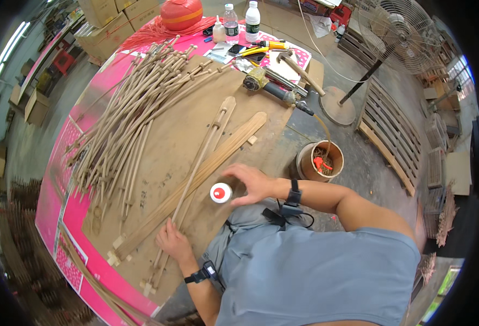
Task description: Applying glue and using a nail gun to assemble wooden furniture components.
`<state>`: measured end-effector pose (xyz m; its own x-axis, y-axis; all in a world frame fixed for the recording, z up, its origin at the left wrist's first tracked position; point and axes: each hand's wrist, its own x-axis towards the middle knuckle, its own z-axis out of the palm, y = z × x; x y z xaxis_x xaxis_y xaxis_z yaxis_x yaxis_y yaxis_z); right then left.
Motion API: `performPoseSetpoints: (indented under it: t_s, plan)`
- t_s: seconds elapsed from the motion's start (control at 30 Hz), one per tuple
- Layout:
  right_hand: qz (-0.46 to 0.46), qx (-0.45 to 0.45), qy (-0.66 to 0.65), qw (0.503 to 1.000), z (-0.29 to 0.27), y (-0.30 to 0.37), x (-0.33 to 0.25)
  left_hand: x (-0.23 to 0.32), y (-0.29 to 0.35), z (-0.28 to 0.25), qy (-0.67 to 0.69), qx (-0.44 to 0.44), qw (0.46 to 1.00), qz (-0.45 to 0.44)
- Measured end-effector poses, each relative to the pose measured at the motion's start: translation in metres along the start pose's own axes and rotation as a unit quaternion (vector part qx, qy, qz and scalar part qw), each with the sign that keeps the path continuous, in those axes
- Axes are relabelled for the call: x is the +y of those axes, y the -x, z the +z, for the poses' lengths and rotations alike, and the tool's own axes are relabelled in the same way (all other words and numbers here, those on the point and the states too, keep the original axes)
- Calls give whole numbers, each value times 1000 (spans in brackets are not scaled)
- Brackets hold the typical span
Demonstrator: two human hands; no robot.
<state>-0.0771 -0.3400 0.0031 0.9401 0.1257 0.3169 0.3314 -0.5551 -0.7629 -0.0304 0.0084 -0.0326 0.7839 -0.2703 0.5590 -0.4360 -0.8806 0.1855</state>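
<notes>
My left hand is closed around the lower part of a thin wooden rod, which slants up and away over the table and has a small knob near its far end. Flat wooden slats with rounded ends lie under and beside it. Just in front of my body stands a white bottle with a red cap, seen from above. My right hand is beside this bottle, its thumb and fingers spread apart around it with a visible gap.
A big pile of knobbed wooden rods covers the table's left side. At the back are drink bottles, a hammer and an air nail gun. To the right stand a round bin and a fan.
</notes>
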Motion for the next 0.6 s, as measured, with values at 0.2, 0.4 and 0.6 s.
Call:
performPoseSetpoints:
  t_s: [0.2, 0.4, 0.6]
  plan:
    - [369, -54, -388, 843, -6, 26, 13, 4, -3, -3, 6, -1, 1000, -6]
    - [502, -250, -685, 465, 7, 15, -8, 0, 0, -1, 13, -2, 1000, -7]
    - [489, -116, -787, 357, 47, 8, -14, 3, -3, -3, 8, 1, 1000, -2]
